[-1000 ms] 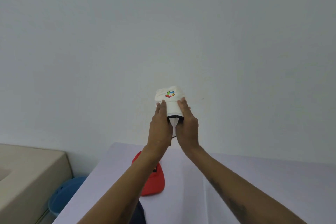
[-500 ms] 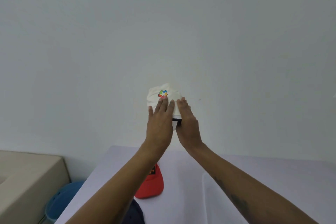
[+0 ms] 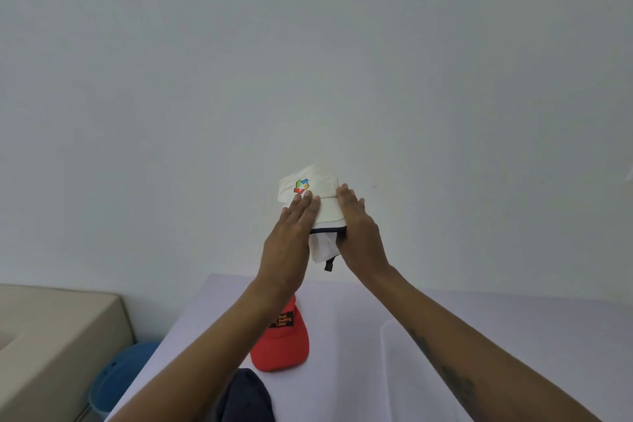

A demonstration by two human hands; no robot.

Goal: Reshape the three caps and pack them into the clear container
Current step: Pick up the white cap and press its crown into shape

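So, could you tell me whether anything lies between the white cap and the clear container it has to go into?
Nothing visible does. Both hands, left hand and right hand, hold the white cap up in the air, and the clear container sits below to the right on the table. The red cap lies to its left, clear of that path.

Perhaps a home, beige sofa [image 3: 51,336], bare wall [image 3: 308,44]

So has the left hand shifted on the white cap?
Yes. The left hand has slid up the white cap, its fingertips now nearer the coloured logo.
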